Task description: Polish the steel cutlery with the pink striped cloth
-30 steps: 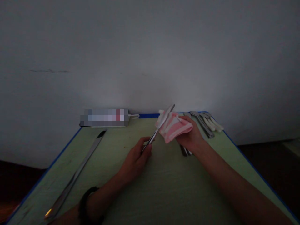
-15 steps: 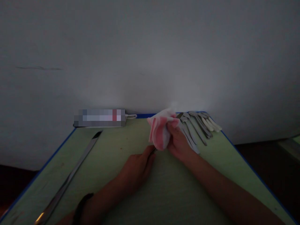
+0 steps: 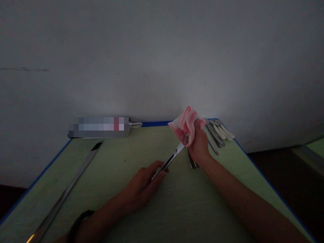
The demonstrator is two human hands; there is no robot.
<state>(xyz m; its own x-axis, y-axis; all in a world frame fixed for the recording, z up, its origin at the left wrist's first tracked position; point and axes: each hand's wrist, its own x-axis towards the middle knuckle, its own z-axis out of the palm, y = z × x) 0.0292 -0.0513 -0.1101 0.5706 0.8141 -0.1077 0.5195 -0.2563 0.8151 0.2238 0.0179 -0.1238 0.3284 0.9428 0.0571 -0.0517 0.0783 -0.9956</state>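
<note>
My left hand (image 3: pixel 145 184) is closed round the handle of a metal table knife (image 3: pixel 169 162), whose blade slants up to the right. My right hand (image 3: pixel 199 143) grips a pink and white cloth (image 3: pixel 186 125) bunched around the far part of the blade, so the tip is hidden. Both hands are above the green table (image 3: pixel 126 162), near its far middle. A dark band sits on my left wrist.
Several pieces of cutlery (image 3: pixel 217 133) lie at the far right corner, some with white handles. One more piece (image 3: pixel 190 160) lies just under my right hand. A long metal strip (image 3: pixel 68 189) runs along the left side. A flat box (image 3: pixel 98 127) stands against the wall.
The cloth has slid from near the handle up to the far end of the blade, so more bare blade shows. My right hand moved away and right; my left hand stayed almost still.
</note>
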